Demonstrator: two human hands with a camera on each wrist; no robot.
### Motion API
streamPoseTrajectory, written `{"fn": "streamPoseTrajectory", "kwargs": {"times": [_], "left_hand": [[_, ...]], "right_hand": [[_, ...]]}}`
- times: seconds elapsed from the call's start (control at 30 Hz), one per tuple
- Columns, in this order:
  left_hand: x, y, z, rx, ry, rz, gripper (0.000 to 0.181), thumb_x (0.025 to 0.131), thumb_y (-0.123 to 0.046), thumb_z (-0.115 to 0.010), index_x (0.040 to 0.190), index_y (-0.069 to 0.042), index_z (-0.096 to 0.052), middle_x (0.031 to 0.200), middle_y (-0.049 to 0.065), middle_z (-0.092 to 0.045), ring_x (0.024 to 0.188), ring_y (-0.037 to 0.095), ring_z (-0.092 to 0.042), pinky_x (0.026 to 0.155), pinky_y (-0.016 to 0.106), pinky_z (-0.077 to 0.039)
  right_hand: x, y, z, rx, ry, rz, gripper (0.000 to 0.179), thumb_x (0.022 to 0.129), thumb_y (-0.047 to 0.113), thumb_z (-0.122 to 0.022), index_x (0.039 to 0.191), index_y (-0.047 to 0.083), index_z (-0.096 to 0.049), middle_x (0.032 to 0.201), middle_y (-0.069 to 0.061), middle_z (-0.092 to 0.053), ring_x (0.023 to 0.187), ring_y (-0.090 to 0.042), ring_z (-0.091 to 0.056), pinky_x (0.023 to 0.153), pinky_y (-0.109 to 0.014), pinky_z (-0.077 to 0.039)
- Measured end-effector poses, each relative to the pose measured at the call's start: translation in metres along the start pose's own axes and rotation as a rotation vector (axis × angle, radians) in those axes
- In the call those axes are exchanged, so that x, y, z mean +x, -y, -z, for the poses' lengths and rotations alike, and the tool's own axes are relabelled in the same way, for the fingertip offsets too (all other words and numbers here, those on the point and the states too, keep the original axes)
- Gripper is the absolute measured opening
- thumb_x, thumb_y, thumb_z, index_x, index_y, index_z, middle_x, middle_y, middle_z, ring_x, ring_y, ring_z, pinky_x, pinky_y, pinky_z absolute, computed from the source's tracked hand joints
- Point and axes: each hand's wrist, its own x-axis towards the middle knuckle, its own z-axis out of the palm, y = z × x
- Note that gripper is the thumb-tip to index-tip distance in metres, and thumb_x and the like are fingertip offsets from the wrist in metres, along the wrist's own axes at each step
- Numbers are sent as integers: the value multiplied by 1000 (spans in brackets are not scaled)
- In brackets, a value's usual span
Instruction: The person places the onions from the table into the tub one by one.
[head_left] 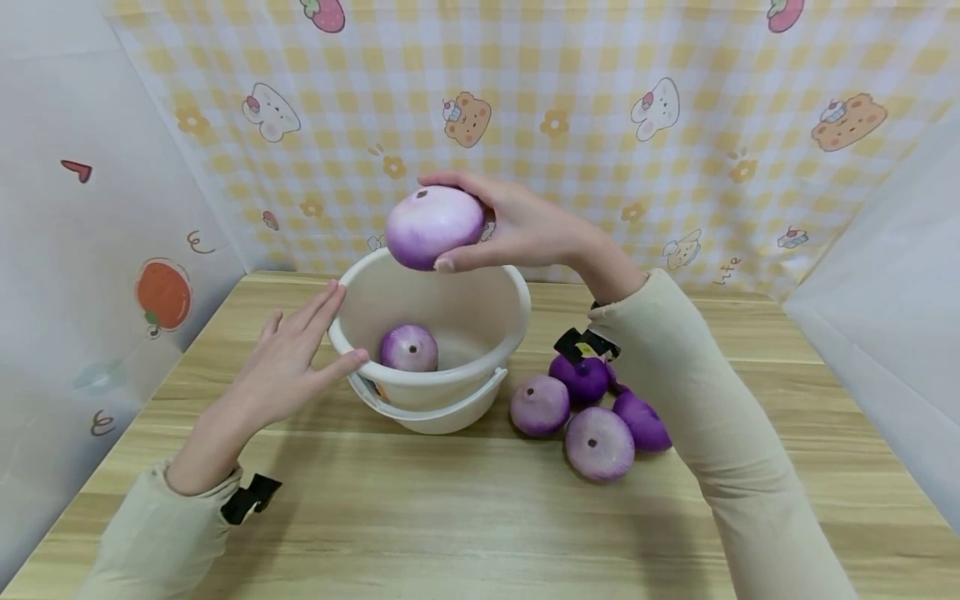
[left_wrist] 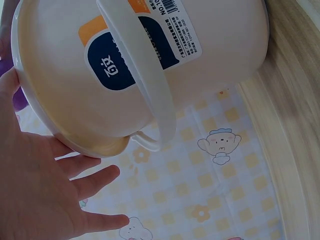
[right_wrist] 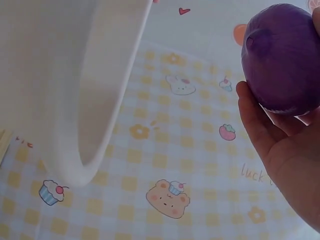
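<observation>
My right hand (head_left: 517, 221) grips a purple onion (head_left: 435, 225) above the white bucket (head_left: 517, 321), fingers over its top and thumb beneath. In the right wrist view the same onion (right_wrist: 282, 60) shows its dark purple side. Another onion (head_left: 408, 348) lies inside the bucket. At the bucket's left side, my left hand (head_left: 288, 362) touches the rim with spread, fairly straight fingers. The left wrist view shows that hand (left_wrist: 40, 185) against the rim, with the bucket's handle (left_wrist: 142, 75) hanging across a label.
To the right of the bucket, several onions lie close together on the wooden table (head_left: 465, 517), among them a pale one (head_left: 600, 443) and a darker one (head_left: 642, 421). A yellow checked cloth (head_left: 555, 175) hangs behind. White sheets flank both sides.
</observation>
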Motion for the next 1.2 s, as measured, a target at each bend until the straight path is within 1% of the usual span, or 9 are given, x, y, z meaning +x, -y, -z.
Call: {"fn": "streamPoseTrajectory", "kwargs": {"times": [0.07, 0.17, 0.3, 0.5, 0.73, 0.83, 0.97, 1.07, 1.2], "left_hand": [[0, 0, 0, 0, -1, -1, 79, 85, -47, -50, 142, -7, -13, 145, 10, -13, 126, 37, -19, 98, 57, -2], [0, 0, 0, -3, -3, -1, 79, 85, -48, -49, 142, -7, -13, 145, 10, -13, 126, 37, -19, 98, 57, -2], [0, 0, 0, -8, -3, -2, 78, 85, -47, -49, 142, -7, -13, 145, 10, -13, 126, 36, -19, 98, 57, -2], [-1, 0, 0, -7, 1, 0, 78, 86, -47, -49, 142, -8, -12, 145, 9, -13, 126, 36, -20, 97, 58, -3], [0, 0, 0, -9, 4, 1, 78, 86, -47, -49, 142, -8, -12, 145, 10, -12, 126, 37, -19, 98, 57, -2], [-1, 0, 0, -11, 5, 2, 78, 86, -47, -49, 142, -8, -11, 145, 10, -12, 126, 38, -19, 98, 57, -1], [0, 0, 0, -10, 3, 0, 78, 86, -47, -49, 142, -7, -12, 145, 10, -12, 126, 37, -19, 98, 57, -2], [0, 0, 0, -11, 3, 0, 78, 86, -47, -49, 142, -7, -12, 145, 10, -13, 126, 37, -19, 98, 57, -2], [0, 0, 0, -10, 4, 2, 78, 86, -47, -49, 142, -7, -12, 145, 10, -13, 126, 37, -19, 98, 57, -2]], "right_hand": [[5, 0, 1, -5, 4, -22, 74, 74, 21, -72, 135, 8, -33, 127, -4, -43, 104, -11, -49, 85, -26, -41], [12, 1, 2, -15, 10, -53, 73, 74, 23, -72, 135, 9, -33, 127, -4, -43, 103, -11, -50, 84, -24, -41], [20, -4, 4, -34, 9, -64, 72, 73, 33, -71, 132, 11, -37, 121, 0, -47, 98, -8, -51, 81, -23, -42], [30, -3, 5, -43, 66, -135, 71, 73, 40, -69, 131, 13, -38, 116, 2, -48, 96, -8, -52, 80, -24, -43], [39, -2, 4, -42, 139, -167, 63, 76, 38, -67, 127, 14, -40, 112, 1, -50, 93, -8, -53, 78, -24, -43], [42, -4, 3, -59, 157, -191, 63, 76, 39, -67, 127, 14, -40, 111, 1, -51, 92, -7, -52, 78, -23, -43], [49, -9, 1, -92, 180, -247, 69, 73, 43, -67, 129, 14, -39, 114, 2, -49, 93, -7, -51, 79, -22, -42], [54, -13, -1, -104, 189, -269, 71, 73, 44, -67, 129, 13, -38, 115, 1, -47, 94, -7, -51, 80, -22, -41], [60, -19, -4, -106, 198, -281, 67, 73, 44, -67, 126, 13, -40, 112, 0, -49, 92, -8, -52, 79, -21, -41]]}}
